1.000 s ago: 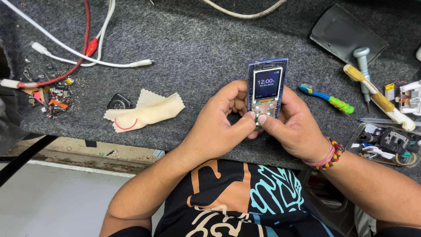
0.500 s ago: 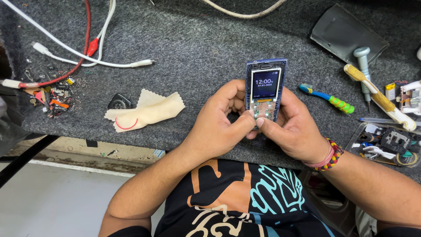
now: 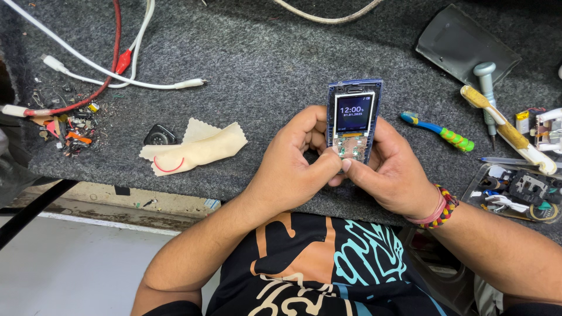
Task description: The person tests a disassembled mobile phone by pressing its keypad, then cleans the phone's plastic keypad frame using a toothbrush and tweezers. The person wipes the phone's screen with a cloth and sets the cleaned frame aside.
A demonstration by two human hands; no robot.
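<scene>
Grey felt workbench (image 3: 263,58), cluttered. Both hands at its near edge grip a small blue phone (image 3: 353,120), screen lit, keypad board bare: left hand (image 3: 293,167) and right hand (image 3: 393,172) clamped on its lower half, thumbs meeting on the keypad. Cream cloth (image 3: 196,149) lies left, toothbrush (image 3: 438,130) right, white cable (image 3: 117,79) toward far-left corner.

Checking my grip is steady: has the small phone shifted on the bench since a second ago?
No. The small phone sits at the same spot relative to the blue-and-green toothbrush and the cream cloth, held in the left hand and right hand.
</scene>
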